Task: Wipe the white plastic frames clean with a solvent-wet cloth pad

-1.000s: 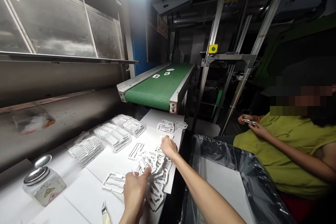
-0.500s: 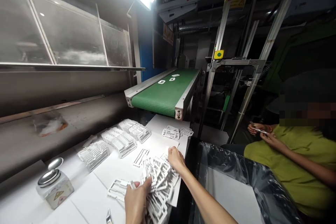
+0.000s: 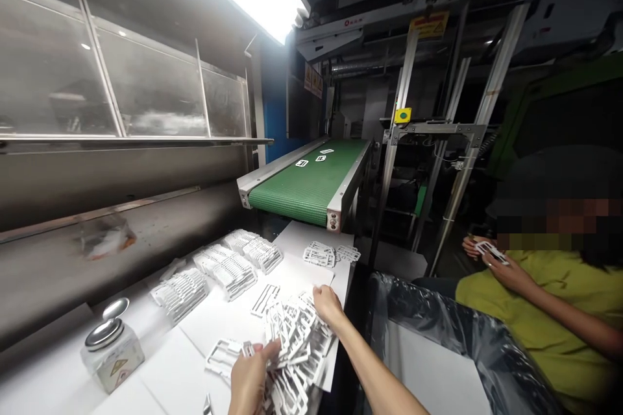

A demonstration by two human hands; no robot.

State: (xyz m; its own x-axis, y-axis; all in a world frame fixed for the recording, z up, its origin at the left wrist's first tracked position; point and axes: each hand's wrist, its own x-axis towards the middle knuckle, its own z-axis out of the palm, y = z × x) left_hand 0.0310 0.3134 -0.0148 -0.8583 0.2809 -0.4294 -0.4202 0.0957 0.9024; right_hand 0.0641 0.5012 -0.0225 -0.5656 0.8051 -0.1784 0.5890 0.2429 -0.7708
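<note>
My left hand [image 3: 249, 377] grips a flat white plastic frame [image 3: 221, 358] with slots cut through it, which sticks out to the left of the fingers. Beside it, under the thumb, spreads a loose, tangled pile of similar white frames [image 3: 292, 331]. At the pile's far right edge is my right hand [image 3: 327, 303], its fingers curled together; whatever is in them is hidden. One loose frame [image 3: 265, 299] lies flat just behind the pile. Stacked rows of frames [image 3: 226, 269] stand farther left on the white sheets.
A green conveyor belt [image 3: 296, 188] carries a few white parts. Small frame heaps [image 3: 318, 253] lie below its end. A pump-top bottle [image 3: 111, 350] stands left, a metal tool [image 3: 207, 404] near front. Right are a black-lined bin [image 3: 438, 311] and a co-worker [image 3: 549, 311] holding a frame.
The view has tilted up slightly, so everything sits a little lower. My hands keep nearly the same places at the pile. The co-worker's white frame has turned to show its flat side.
</note>
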